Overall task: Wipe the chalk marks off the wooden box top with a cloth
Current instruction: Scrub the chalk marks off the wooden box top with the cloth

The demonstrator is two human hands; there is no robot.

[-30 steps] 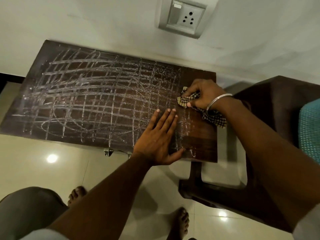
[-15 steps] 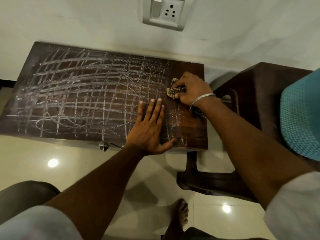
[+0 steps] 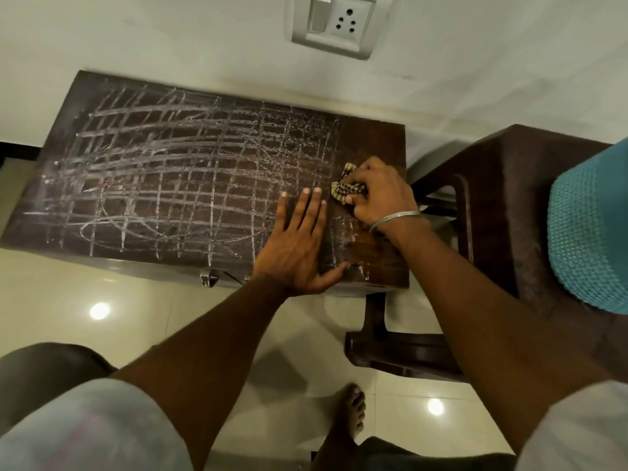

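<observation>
Dark brown wooden box top (image 3: 190, 185): white chalk grid (image 3: 176, 175) across most of it, right end mostly clear. Small checked fabric cloth (image 3: 346, 190): near right edge, bunched in right hand (image 3: 377, 192), fingers closed around it; likely soft, light, best gripped wadded. Left hand (image 3: 299, 246): fingers spread flat, near front edge.

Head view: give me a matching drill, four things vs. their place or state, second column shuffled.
Things:
1. checked brown cloth
2. left hand
3. white wall socket
4. teal woven cushion

Places or states:
A. on the dark chair at right
B. bunched in the right hand
C. flat, palm down on the dark wooden box top
D. on the wall behind the box

Pairs: 1-B, 2-C, 3-D, 4-A
</observation>
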